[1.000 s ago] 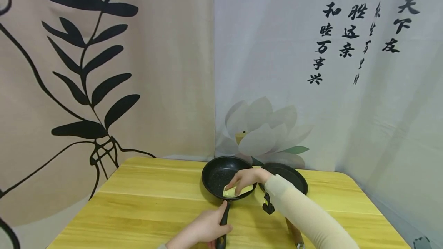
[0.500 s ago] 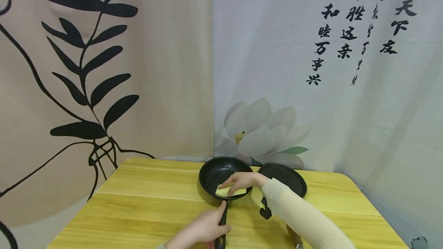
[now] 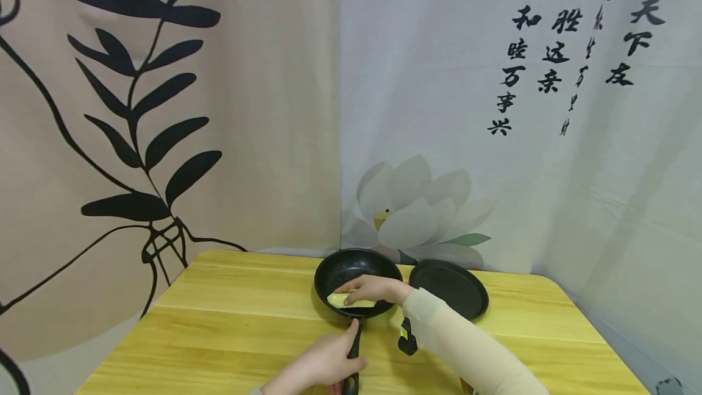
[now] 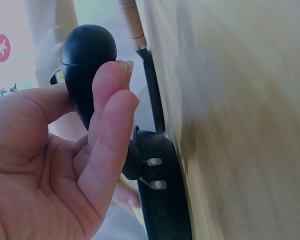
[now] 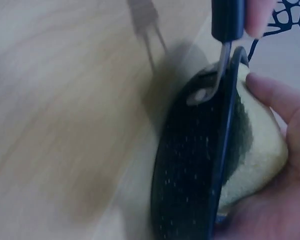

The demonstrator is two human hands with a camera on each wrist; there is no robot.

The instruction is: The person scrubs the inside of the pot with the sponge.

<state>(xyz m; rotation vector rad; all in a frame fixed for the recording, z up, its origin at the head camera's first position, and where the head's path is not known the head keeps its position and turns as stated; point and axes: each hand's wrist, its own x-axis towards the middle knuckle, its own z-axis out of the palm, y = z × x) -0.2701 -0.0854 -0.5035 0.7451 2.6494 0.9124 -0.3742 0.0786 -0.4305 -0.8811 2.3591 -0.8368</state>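
A deep black frying pan [image 3: 342, 267] with a speckled coating sits on the wooden table. My left hand [image 3: 331, 358] grips its black handle [image 3: 351, 383], thumb along the top; in the left wrist view, fingers curl round this handle [image 4: 89, 47]. Inside the pan, my right hand [image 3: 378, 288] holds a pale yellow sponge [image 3: 351, 302] against the near part of the bottom. Seen from the right wrist, the thumb lies on one end of the thick sponge [image 5: 260, 160], and the pan's rim hides its lower side.
A flat black pan [image 3: 450, 288] stands to the right of the frying pan, its brown handle mostly hidden under the right sleeve [image 3: 471, 340]. The wooden table [image 3: 219, 322] ends at a printed cloth backdrop [image 3: 274, 139] behind both pans.
My right hand has slid the sponge leftward across the inside of the frying pan. The left hand keeps its grip on the handle in the same place.
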